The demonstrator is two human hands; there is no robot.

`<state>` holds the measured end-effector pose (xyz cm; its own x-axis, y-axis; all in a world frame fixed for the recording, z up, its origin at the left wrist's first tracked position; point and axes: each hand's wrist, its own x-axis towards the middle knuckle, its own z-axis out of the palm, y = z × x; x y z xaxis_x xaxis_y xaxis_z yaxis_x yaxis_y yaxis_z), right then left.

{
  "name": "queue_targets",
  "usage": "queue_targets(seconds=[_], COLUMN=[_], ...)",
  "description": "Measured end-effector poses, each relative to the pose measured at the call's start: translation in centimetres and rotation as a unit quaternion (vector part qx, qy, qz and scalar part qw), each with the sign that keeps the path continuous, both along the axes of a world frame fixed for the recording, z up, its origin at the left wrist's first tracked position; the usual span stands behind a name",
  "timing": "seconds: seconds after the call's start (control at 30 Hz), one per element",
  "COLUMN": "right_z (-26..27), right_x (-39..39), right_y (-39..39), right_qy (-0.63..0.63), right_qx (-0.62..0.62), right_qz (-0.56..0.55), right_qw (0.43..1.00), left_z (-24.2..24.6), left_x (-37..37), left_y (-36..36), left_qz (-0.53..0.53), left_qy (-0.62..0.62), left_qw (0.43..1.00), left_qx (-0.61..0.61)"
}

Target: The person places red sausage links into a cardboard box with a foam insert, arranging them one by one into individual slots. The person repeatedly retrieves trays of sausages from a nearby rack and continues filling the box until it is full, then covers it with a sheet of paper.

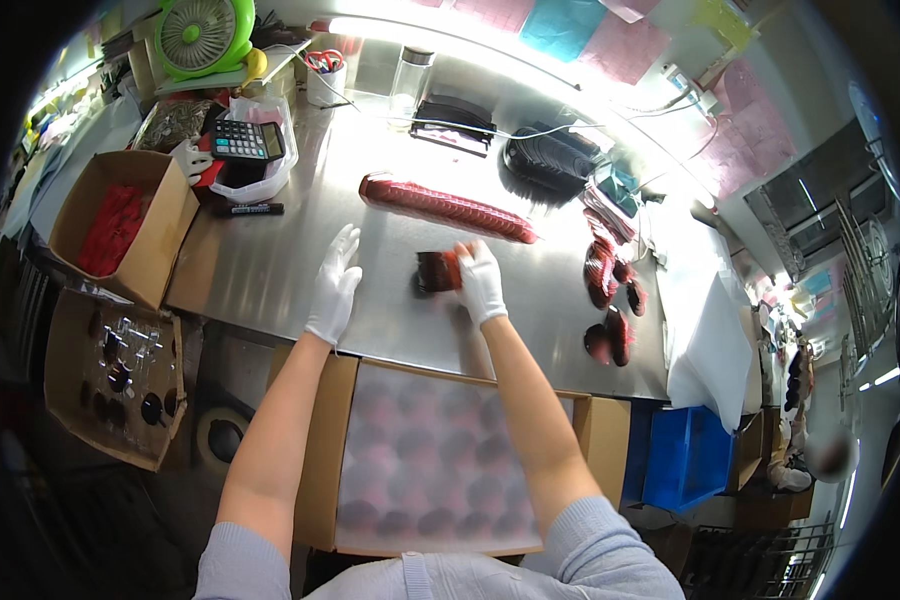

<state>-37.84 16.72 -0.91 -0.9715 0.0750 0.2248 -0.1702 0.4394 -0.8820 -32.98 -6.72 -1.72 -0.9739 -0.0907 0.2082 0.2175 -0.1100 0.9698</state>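
My right hand [482, 283], in a white glove, holds a short dark red piece [440, 271] with a black end by its right side. Motion blurs the piece, so I cannot tell exactly what it is. My left hand [335, 285], also gloved, is apart from it over the steel tabletop [390, 315]; its fingers are spread and hold nothing. Behind both hands lies a long row of overlapping dark red discs [450, 210]. Nearest my body stands an open cardboard carton [319, 457], where a translucent sheet [435, 457] covers rows of round dark shapes.
Loose red discs [600, 274] lie at the right, near stacked dark discs [547, 161]. On the left are a carton with red contents [161, 232], a calculator [246, 141] and a black marker [251, 209]. A blue bin [690, 461] stands lower right. A glass bottle [411, 82] stands behind.
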Motion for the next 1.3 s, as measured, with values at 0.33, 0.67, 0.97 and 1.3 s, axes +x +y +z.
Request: queue_targets(seconds=[0.33,0.67,0.97,1.3], right_z=[5.3,5.6,5.1,4.6], right_x=[23.8,30.9,25.8,24.0], right_y=[-4.6,-0.9,-4.1,4.9], right_qy=[-0.118,-0.353,-0.075,-0.151], right_qx=[-0.235,0.018,0.213,0.537], right_qz=[-0.046,0.161,0.115,-0.023], right_qw=[0.964,0.922,0.967,0.830], left_z=[7.9,3.0,2.8,2.8], left_x=[18.4,27.7,31.0,30.9], left_y=[8.9,3.9,2.0,2.2], left_qz=[-0.003,-0.134,-0.151,-0.141], left_qy=[-0.125,-0.222,-0.320,-0.354], left_qw=[0.958,0.947,0.860,0.839], left_qx=[0.259,0.187,0.368,0.387])
